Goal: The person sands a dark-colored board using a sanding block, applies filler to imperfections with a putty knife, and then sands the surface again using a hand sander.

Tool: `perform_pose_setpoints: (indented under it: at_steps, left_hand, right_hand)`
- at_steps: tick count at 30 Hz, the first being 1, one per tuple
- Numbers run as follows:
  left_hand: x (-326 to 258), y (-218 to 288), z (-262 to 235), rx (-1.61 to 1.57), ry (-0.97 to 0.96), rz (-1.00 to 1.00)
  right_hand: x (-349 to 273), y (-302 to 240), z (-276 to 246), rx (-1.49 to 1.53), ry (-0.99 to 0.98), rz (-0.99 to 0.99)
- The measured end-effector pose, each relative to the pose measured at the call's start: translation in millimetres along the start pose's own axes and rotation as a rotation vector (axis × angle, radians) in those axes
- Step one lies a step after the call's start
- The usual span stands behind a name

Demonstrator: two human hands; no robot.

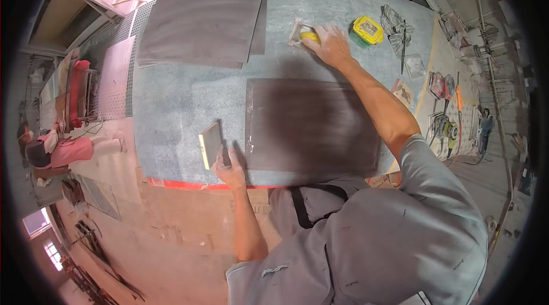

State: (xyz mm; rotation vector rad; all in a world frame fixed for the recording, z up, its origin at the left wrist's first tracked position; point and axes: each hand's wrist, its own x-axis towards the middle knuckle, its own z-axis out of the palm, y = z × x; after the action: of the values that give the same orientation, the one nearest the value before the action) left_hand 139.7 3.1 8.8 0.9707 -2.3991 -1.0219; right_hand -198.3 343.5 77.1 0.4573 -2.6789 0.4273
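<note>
My left hand (230,172) is closed on the lower end of a flat sanding sponge (211,144) with a grey face and a pale yellow edge. The sponge tilts up at the left side of a dark brown panel (280,150), which lies flat near the table's front edge. Farther off, my right hand (329,44) has its fingers curled over a small yellow thing (309,37) that rests on a dusty, whitish piece. Its kind cannot be made out, and the fingers partly cover it. My shadow falls across the panel.
Dark sheets (200,22) are stacked at the far left of the blue-grey covered table (177,105). Right of my right hand are a yellow-lidded tub (367,30) and crumpled plastic (393,24). Power sanders (441,85) lie at the right. A person in pink (71,149) is at the left.
</note>
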Motion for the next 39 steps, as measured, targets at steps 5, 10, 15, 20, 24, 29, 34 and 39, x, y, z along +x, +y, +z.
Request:
perform_pose_setpoints:
  at_steps: [5, 10, 15, 20, 24, 29, 34, 39]
  left_hand:
    - [-41, 45, -25, -0.604, -0.234, -0.162]
    - [-98, 71, -8, -0.662, -0.654, -0.092]
    - [-99, 111, -8, -0.437, -1.182, 0.029]
    - [-12, 61, -8, -0.113, -0.703, 0.353]
    - [48, 14, 5, 0.248, -0.615, 0.685]
    - [54, -10, 32, 0.509, -0.621, 0.827]
    - [57, -32, 32, 0.497, -0.657, 0.853]
    - [59, -16, 30, 0.425, -0.61, 0.843]
  right_hand:
    - [-78, -126, -49, 0.625, -0.338, -0.664]
    - [-226, -162, -76, 0.77, -0.733, -0.449]
    - [-299, -111, -103, 0.707, -0.702, -0.122]
    - [-363, 33, -130, 0.119, -0.264, 0.14]
    - [-321, 88, -132, -0.202, -0.177, 0.219]
    - [-213, -107, 46, -0.015, -0.096, 0.114]
    - [-140, -255, 105, 0.287, -0.247, -0.039]
    - [-218, -20, 33, -0.115, 0.135, 0.455]
